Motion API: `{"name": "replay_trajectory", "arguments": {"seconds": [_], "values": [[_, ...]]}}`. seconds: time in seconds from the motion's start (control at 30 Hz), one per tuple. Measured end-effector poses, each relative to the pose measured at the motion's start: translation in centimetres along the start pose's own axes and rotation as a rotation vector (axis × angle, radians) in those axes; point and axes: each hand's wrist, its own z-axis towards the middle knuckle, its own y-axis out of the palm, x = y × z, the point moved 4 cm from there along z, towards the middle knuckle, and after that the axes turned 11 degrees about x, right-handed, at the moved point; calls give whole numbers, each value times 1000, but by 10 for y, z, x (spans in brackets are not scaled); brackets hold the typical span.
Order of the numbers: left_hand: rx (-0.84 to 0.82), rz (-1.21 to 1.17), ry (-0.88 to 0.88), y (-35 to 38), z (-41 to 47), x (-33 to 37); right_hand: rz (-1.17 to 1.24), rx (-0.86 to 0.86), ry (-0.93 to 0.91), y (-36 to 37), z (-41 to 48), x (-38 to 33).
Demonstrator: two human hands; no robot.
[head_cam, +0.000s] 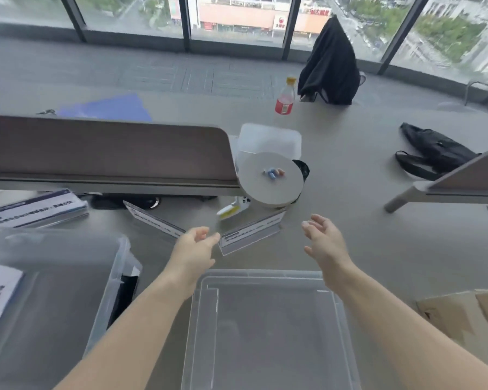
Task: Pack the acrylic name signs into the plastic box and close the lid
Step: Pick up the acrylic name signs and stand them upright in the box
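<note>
A clear plastic box [268,280] lies open on the floor right below me, with nothing visible inside. Beyond it rest two acrylic name signs: one [251,230] just past my hands, another [152,219] to its left. A third sign [37,209] lies at far left. My left hand [193,249] reaches forward with its fingertips close to the near sign's left end, holding nothing. My right hand [326,239] hovers open to the right of that sign. The translucent lid [54,280] lies at lower left, partly over a white label.
A long brown bench [104,153] runs across the left. A round white stool [271,178] with small coloured items stands behind the signs, next to another clear container [268,139]. A red-labelled bottle [284,97], black bags [434,150], and a cardboard box [468,316] are around.
</note>
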Motion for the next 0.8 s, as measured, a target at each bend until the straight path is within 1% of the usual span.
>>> {"name": "replay_trajectory", "arguments": {"seconds": [0.1, 0.2, 0.3, 0.4, 0.47, 0.57, 0.7, 0.8], "values": [[25, -40, -104, 18, 27, -25, -69, -48, 24, 20, 37, 18], [71, 31, -95, 36, 58, -46, -123, -75, -18, 41, 74, 35], [118, 113, 3, 54, 90, -61, -179, -84, -77, 60, 107, 54], [120, 156, 167, 73, 111, -71, -206, -108, -128, 73, 129, 75], [148, 170, 251, 79, 119, -77, -202, -123, -161, 75, 133, 88], [202, 132, 316, 78, 120, -82, -195, -69, -195, 66, 125, 100], [158, 126, 373, 75, 108, -73, -225, -62, -239, 49, 107, 100], [95, 117, 411, 72, 91, -53, -166, -45, -240, 36, 94, 84]]}}
